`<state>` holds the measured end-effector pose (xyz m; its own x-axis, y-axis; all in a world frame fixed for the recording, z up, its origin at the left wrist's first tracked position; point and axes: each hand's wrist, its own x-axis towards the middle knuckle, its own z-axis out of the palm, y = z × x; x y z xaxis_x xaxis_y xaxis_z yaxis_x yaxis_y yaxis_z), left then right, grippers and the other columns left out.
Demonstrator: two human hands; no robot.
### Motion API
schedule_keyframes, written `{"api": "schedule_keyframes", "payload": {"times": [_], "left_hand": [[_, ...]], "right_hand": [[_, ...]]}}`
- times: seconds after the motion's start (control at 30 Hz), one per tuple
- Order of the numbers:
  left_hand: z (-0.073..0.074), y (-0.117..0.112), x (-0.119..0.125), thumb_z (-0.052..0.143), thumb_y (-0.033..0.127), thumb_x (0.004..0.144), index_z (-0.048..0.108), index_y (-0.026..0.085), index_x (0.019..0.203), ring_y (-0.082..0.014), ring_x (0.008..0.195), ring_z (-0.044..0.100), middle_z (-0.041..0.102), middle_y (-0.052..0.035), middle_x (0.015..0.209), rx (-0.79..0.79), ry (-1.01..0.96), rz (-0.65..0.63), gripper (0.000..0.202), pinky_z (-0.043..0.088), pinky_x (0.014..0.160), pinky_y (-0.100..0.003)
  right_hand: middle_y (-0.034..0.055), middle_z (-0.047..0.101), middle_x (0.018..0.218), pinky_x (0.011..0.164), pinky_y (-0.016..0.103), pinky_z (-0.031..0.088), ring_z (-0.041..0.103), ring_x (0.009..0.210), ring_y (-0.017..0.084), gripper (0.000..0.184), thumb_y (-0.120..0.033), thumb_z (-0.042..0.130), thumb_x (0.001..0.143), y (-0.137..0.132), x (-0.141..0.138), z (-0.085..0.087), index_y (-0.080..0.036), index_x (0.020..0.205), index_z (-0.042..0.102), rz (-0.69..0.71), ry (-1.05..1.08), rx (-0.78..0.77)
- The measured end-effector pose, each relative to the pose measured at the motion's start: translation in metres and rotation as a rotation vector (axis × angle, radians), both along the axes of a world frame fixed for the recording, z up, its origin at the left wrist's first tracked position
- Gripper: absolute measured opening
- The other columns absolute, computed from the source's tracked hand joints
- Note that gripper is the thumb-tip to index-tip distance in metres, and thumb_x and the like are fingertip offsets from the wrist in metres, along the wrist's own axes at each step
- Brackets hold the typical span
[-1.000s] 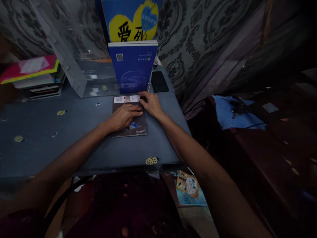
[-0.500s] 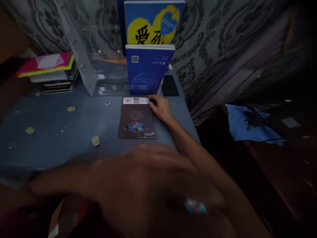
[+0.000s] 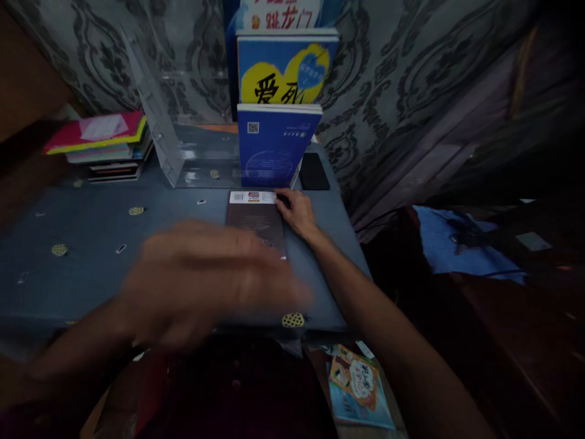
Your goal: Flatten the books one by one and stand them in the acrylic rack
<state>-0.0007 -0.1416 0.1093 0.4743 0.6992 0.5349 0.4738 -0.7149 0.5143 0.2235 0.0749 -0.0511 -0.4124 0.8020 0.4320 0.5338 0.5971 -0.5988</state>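
- Table (image 3: 100, 219): blue-grey covering, printed with yellow pineapples and small pale rectangles.
- Dark book (image 3: 255, 214): flat near the right side, white barcode strip along its far edge; near part hidden.
- Clear rack (image 3: 158, 131): upright, just beyond the book.
- Stack of books and folders (image 3: 107, 146): left of the rack, pink on top.
- Black, phone-like slab (image 3: 314, 171): flat, by the right edge.

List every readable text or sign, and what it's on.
"跳龙门": rear book; line above cut off.
"爱死": yellow-heart book; small lettering blurred.
Blue book: QR code; print too small.
Brown book: barcode; print too small.
Orange-and-blue book: title too blurred.
Pink-topped stack: too blurred.
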Motion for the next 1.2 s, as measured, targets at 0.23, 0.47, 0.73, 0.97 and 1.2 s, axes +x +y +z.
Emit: {"api": "schedule_keyframes", "payload": {"times": [0.23,0.47,0.73,0.97,1.2], "left_hand": [[-0.088,0.114,-0.036,0.046,0.011,0.087,0.068,0.015,0.124,-0.0274,0.122,0.066,0.069,-0.0115,0.132,-0.063,0.436,0.356,0.044,0.053,0.107,-0.048],[-0.125,0.140,-0.058,0.046,0.012,0.088,0.066,0.017,0.130,-0.0253,0.128,0.062,0.066,-0.0095,0.138,-0.033,0.470,0.274,0.047,0.048,0.113,-0.050],[-0.121,0.177,-0.011,0.047,0.005,0.085,0.064,0.017,0.134,-0.0238,0.130,0.061,0.065,-0.0112,0.140,0.010,0.533,0.130,0.053,0.047,0.113,-0.045],[-0.122,0.187,0.024,0.045,0.003,0.085,0.061,0.018,0.138,-0.0226,0.135,0.057,0.063,-0.0103,0.143,0.040,0.563,0.122,0.057,0.046,0.112,-0.041],[-0.122,0.183,0.024,0.043,0.002,0.084,0.062,0.016,0.137,-0.0228,0.136,0.056,0.062,-0.0111,0.144,-0.001,0.563,0.159,0.058,0.046,0.110,-0.042]], "right_hand": [[0.0083,0.078,0.112,0.093,0.042,0.057,0.072,0.100,0.025,0.030,-0.016,0.063,0.087,-0.006,-0.004,0.007,-0.021,0.115,0.073,-0.049,0.112,-0.037],[0.0082,0.079,0.110,0.094,0.042,0.058,0.074,0.100,0.025,0.029,-0.013,0.061,0.086,-0.006,-0.005,0.007,-0.020,0.110,0.075,-0.016,0.146,-0.047],[0.0050,0.079,0.110,0.097,0.041,0.057,0.074,0.104,0.023,0.043,-0.006,0.052,0.085,-0.004,-0.003,0.006,-0.023,0.119,0.072,0.007,0.152,-0.035],[0.0070,0.079,0.109,0.098,0.040,0.057,0.074,0.105,0.023,0.043,-0.005,0.050,0.085,-0.002,-0.004,0.005,-0.021,0.121,0.069,0.007,0.164,-0.008],[0.0070,0.079,0.108,0.093,0.039,0.058,0.074,0.098,0.022,0.040,-0.009,0.050,0.087,-0.017,-0.002,0.008,-0.021,0.120,0.068,-0.080,0.268,-0.086]]}}
